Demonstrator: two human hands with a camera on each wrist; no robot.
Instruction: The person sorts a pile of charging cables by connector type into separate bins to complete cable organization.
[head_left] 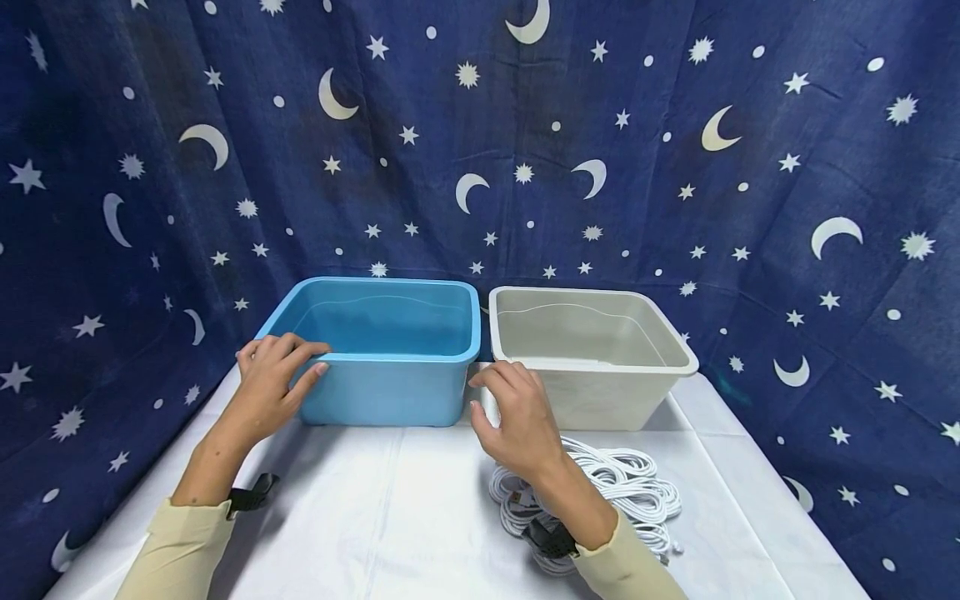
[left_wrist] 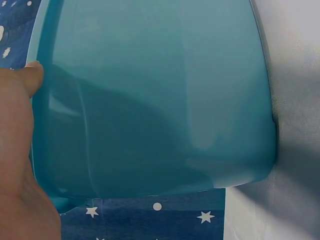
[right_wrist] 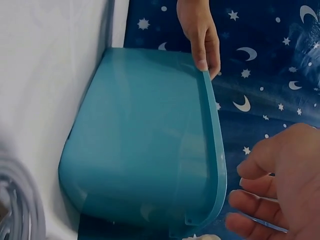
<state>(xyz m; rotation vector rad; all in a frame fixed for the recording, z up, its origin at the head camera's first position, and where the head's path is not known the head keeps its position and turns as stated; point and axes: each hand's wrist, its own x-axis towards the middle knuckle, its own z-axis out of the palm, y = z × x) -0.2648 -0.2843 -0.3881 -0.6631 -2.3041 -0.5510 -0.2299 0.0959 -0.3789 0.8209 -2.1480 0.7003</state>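
A blue plastic bin (head_left: 382, 387) stands upright near the back left of the table. My left hand (head_left: 272, 387) grips its front rim near the left corner, the thumb outside the wall and the fingers over the edge. That thumb (left_wrist: 31, 79) also shows in the left wrist view. Beside the blue bin stands a beige-grey bin (head_left: 592, 398). My right hand (head_left: 517, 417) hovers before the gap between the bins, its fingers loosely bent and holding nothing. In the right wrist view this hand (right_wrist: 285, 185) is apart from the blue rim. Inside, the visible parts of both bins look bare.
Several coiled white cables (head_left: 626, 492) lie in a heap under my right forearm, partly hidden by it. A white cloth (head_left: 360, 517) covers the table. Behind and at both sides hangs a dark blue curtain (head_left: 525, 233) with moons and stars.
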